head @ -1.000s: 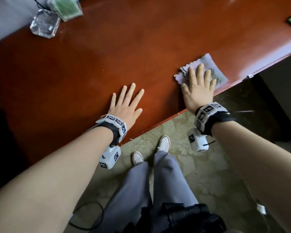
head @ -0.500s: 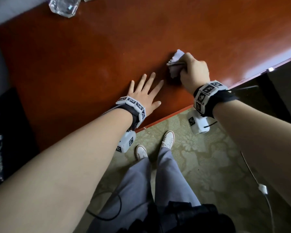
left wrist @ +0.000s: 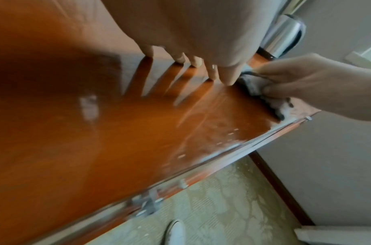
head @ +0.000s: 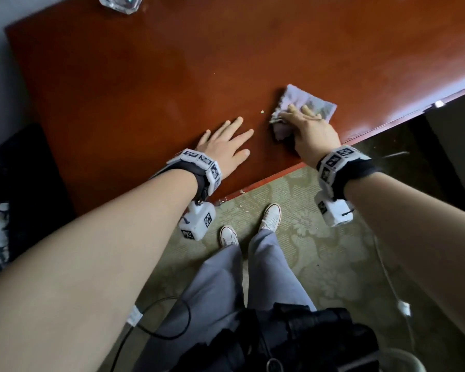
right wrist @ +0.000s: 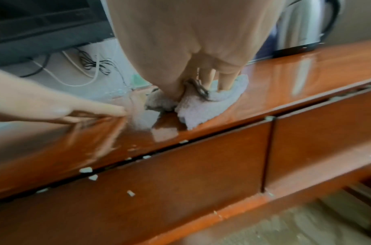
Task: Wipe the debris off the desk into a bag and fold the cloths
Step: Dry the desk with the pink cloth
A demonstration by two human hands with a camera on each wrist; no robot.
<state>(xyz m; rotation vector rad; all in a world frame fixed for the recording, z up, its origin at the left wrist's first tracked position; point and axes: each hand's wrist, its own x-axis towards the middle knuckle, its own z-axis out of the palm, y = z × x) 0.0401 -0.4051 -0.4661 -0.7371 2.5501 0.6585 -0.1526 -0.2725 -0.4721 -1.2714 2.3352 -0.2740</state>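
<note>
A pale lilac cloth (head: 316, 103) lies partly bunched on the glossy red-brown desk (head: 145, 89), near its front edge. My right hand (head: 304, 118) lies on top of it, fingers stretched over the cloth (right wrist: 201, 106) while the thumb pinches a fold in the left wrist view (left wrist: 251, 86). My left hand (head: 226, 140) rests flat and empty on the desk just left of the cloth. One pale crumb (head: 262, 111) lies between the hands. More crumbs (right wrist: 86, 169) sit along the desk's front lip and on the drawer fronts.
A clear glass ashtray (head: 118, 2) stands at the desk's far edge. A steel kettle (right wrist: 302, 29) stands further along the desk. Cables (right wrist: 92, 64) hang against the wall behind. Patterned carpet (head: 320, 237) with scattered crumbs lies below, with my white shoes (head: 270, 217) by the desk front.
A second ago my right hand pressed flat on the spread cloth. Half a second ago it gripped it bunched up. Now the cloth is partly spread again. The left hand stays flat.
</note>
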